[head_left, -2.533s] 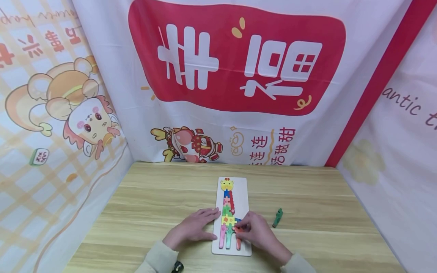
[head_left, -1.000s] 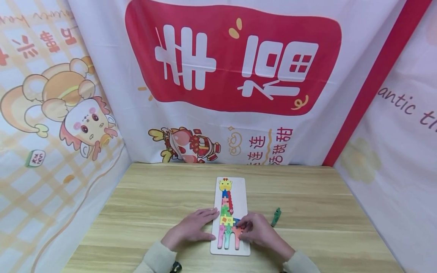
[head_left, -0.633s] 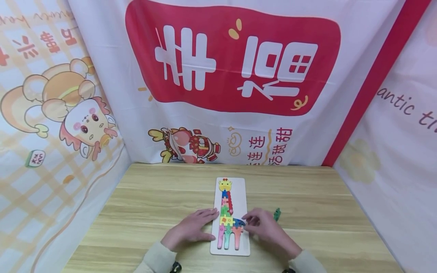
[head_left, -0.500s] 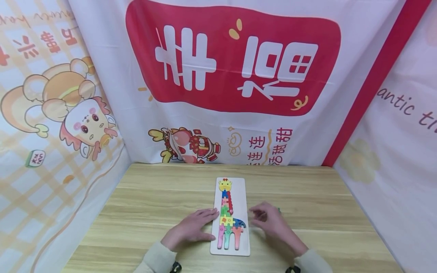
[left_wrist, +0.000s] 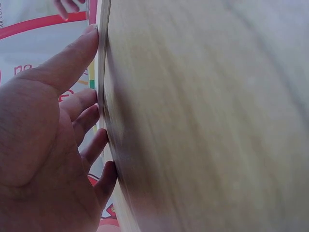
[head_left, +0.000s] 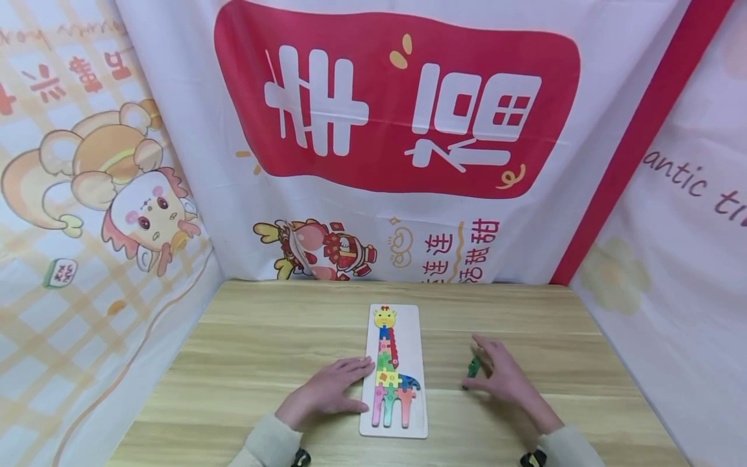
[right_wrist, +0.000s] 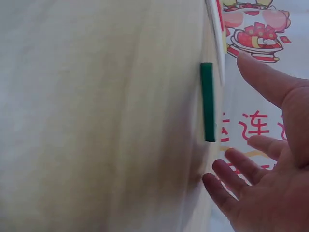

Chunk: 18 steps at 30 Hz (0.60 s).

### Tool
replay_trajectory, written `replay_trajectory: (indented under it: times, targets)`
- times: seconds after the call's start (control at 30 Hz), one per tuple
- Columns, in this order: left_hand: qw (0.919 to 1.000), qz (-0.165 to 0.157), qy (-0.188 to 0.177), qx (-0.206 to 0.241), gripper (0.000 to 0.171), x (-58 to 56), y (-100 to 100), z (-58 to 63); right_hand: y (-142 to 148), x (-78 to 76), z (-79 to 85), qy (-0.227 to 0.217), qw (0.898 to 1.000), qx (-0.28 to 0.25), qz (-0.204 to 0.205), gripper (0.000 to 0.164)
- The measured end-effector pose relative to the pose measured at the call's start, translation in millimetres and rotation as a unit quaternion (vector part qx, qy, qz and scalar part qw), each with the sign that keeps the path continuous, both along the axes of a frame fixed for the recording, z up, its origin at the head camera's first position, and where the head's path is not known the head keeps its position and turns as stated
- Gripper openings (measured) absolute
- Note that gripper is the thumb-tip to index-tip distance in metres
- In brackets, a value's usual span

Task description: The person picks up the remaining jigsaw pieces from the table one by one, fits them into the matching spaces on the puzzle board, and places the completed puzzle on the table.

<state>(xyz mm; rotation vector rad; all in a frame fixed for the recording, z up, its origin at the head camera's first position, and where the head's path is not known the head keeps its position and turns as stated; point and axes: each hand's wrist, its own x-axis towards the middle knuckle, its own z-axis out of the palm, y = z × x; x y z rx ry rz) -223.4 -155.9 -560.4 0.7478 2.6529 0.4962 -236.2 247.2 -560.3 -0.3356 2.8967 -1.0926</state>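
A giraffe jigsaw of coloured pieces lies in a pale board (head_left: 410, 327) in the middle of the table. Along the board's left edge, my left hand (head_left: 327, 390) rests with fingers extended; the left wrist view shows its fingertips touching the edge. A blue piece (head_left: 410, 382) sits above the orange-red leg piece (head_left: 405, 405) in the board. To the right of the board is a loose green puzzle piece (head_left: 474, 367) on the table. My right hand (head_left: 503, 375) is spread beside it, thumb and fingers apart. In the right wrist view a gap shows between this hand and the green piece (right_wrist: 207, 102).
The wood-grain table (head_left: 274, 324) extends around the board on all sides. A printed white and red cloth (head_left: 397, 214) hangs behind its far edge, and more printed cloths flank it left and right.
My right hand has let go of the jigsaw's lower right part, where the blue and orange-red pieces now show fully, and moved right to the green piece. The left hand stays put.
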Motion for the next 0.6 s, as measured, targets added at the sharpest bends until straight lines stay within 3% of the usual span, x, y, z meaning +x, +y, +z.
replay_trajectory:
  times: [0.2,0.6]
  targets:
    - [1.0000,0.003,-0.004,0.003,0.088,1.3,0.8,0.8,0.5,4.1,-5.5,0.003,1.000,0.030,0.004,0.111]
    - [1.0000,0.000,-0.002,0.002,0.088,1.9,0.4,2.1,-12.8,6.8,-9.5,0.022,0.995,0.088,-0.031,0.083]
